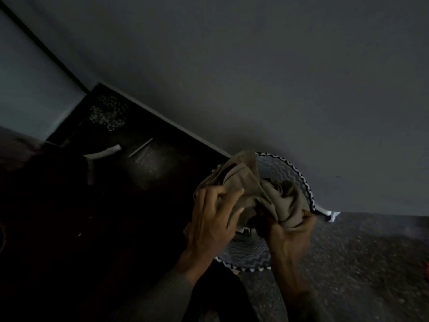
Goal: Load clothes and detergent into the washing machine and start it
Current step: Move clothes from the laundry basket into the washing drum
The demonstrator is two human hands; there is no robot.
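1. Sleeves come nearest the camera: a grey ribbed sleeve (162, 296) covers the left forearm at the bottom edge of the view, and the right forearm rises beside it, bare as far as can be seen.
2. Both hands meet over a round laundry basket (246, 254) with a zigzag pattern and a black-and-white triangle rim.
3. Left hand (213, 217) spreads its fingers over the near-left edge of the basket, fingertips curled into a fold of beige garment (250, 187).
4. Right hand (287, 235) is closed into a fist around a bunched end of the same garment, at the right side of the basket.
5. Between the hands the cloth is crumpled and lifted partly above the basket's rim; its upper flap stands toward the far edge.
6. Whether more clothes lie beneath it in the basket cannot be told; the light is dim.
7. Behind the basket a plain grey wall (255, 77) runs across the view.
8. Left of the basket the floor is dark and glossy, with a pale thin stick (140, 147) and a tangle of pale chain-like loops (108, 116) lying well apart from the hands.
9. Right of the basket the floor (362, 256) is speckled grey.
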